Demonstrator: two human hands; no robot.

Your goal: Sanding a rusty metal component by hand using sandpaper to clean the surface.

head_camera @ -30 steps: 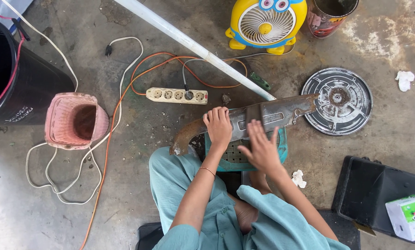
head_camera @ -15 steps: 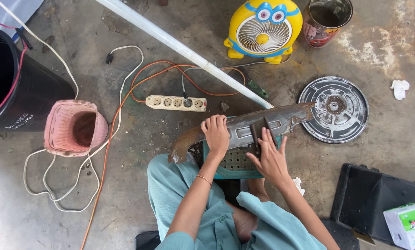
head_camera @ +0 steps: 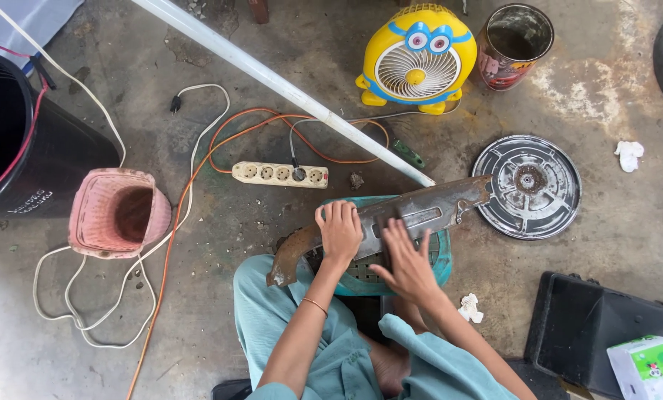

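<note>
A long rusty grey metal cover (head_camera: 435, 209) lies slanted across a teal plastic stool (head_camera: 441, 264) in front of my knees. My left hand (head_camera: 339, 231) rests palm down on the cover's left part, fingers curled over its upper edge. My right hand (head_camera: 405, 259) lies flat on the middle of the cover, fingers spread. The cover's brown rusted end (head_camera: 287, 261) hangs off the stool to the left; its right end reaches a round metal disc (head_camera: 527, 185) on the floor.
A white pipe (head_camera: 272, 78) runs diagonally down to the stool. A power strip (head_camera: 280, 174), orange and white cables, a pink basket (head_camera: 119, 212), a black bin (head_camera: 28, 148), a yellow fan (head_camera: 417, 59), a rusty can (head_camera: 515, 44) and a black tray (head_camera: 605, 330) surround me.
My right hand has slid left and slightly down along the cover's middle. My left hand keeps its hold on the left part. The view has shifted a little.
</note>
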